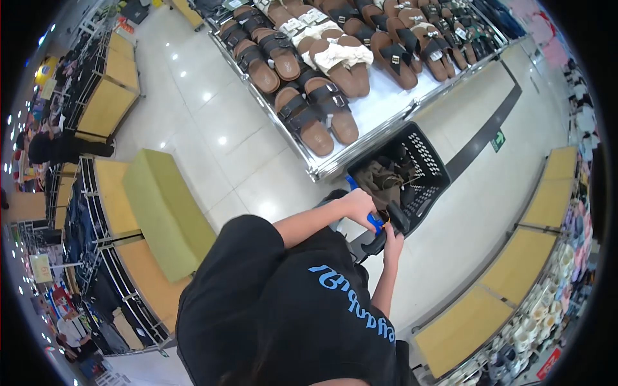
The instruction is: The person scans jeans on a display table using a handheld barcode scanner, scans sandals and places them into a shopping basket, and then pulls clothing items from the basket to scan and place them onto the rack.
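My left hand [358, 207] is closed round a blue object [375, 223], part of which shows below its fingers. My right hand [393, 241] touches the other side of the same blue object, with its thumb and fingers pressed together beside a black handle [398, 217]. Just beyond my hands stands a black perforated basket [438, 168] with dark brown cloth [376, 183] lying in it. Another blue piece [351, 183] sticks up at the basket's near left corner.
A display table [380, 116] with rows of sandals [303, 121] stands ahead. To the left are a green bench [164, 209], clothes racks and a person in dark clothes [58, 148]. Wooden platforms [496, 276] with shoes curve along the right.
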Tool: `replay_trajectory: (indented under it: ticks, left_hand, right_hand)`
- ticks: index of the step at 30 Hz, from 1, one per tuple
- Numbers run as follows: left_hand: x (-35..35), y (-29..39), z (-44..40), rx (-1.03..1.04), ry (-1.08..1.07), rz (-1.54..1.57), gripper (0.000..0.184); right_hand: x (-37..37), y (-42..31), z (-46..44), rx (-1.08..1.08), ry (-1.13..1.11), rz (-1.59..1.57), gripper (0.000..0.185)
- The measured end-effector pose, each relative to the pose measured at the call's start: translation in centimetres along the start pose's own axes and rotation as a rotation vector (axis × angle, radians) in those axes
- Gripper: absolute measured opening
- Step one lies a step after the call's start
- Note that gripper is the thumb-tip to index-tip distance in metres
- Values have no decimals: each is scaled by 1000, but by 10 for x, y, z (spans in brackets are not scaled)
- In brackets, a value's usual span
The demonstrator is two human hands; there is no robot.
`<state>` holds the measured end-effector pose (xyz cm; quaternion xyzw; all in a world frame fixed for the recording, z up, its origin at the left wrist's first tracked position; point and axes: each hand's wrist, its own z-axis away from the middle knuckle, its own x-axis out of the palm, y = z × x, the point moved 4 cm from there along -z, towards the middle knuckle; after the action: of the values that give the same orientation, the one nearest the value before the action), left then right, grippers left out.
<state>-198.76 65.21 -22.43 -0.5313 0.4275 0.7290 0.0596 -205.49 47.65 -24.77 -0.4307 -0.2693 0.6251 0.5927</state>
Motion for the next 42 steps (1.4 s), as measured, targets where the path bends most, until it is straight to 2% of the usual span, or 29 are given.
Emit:
replay_trajectory:
  ticks: [8, 9, 10, 11, 14, 16, 18, 22, 24, 30, 31, 34, 38, 42]
  left_hand:
    - [0, 12, 44, -55, -103, 23, 63]
    - [6, 10, 52, -53, -177, 64, 67]
    - [10, 11, 62, -40, -171, 54, 67]
    - [13, 14, 76, -30, -166, 47, 67]
    - [18, 22, 108, 24, -149, 30, 62]
    - [23, 23, 123, 45, -175, 32, 62]
    - [28, 23, 140, 87, -182, 53, 62]
    - [36, 19, 169, 183, -192, 71, 61]
    - [35, 15, 181, 219, -202, 71, 60]
    - [28, -1, 217, 314, -271, 59, 59]
    - [27, -5, 220, 324, -310, 40, 59]
    - [16, -15, 230, 354, -402, -8, 61]
    - [11, -28, 237, 404, -506, -50, 61]
    - [1, -36, 244, 401, -653, -7, 56]
  right_hand:
    - [23, 12, 52, -87, 101, -54, 37]
    - [27, 18, 57, -84, 109, -71, 37]
    - [29, 25, 62, -81, 113, -85, 37]
    - [34, 25, 76, 58, 11, -87, 38]
    - [44, 44, 100, 1, 89, -154, 40]
    - [53, 48, 117, 37, 165, -211, 37]
    - [62, 60, 129, -19, 204, -199, 43]
    - [84, 81, 159, -41, 279, -261, 36]
    - [104, 71, 181, -30, 256, -333, 36]
    - [153, 102, 217, 34, 381, -424, 34]
    - [161, 103, 222, 42, 437, -384, 34]
    - [190, 107, 234, 93, 397, -504, 34]
    - [225, 95, 249, 27, 437, -555, 37]
    - [247, 97, 258, 57, 352, -510, 41]
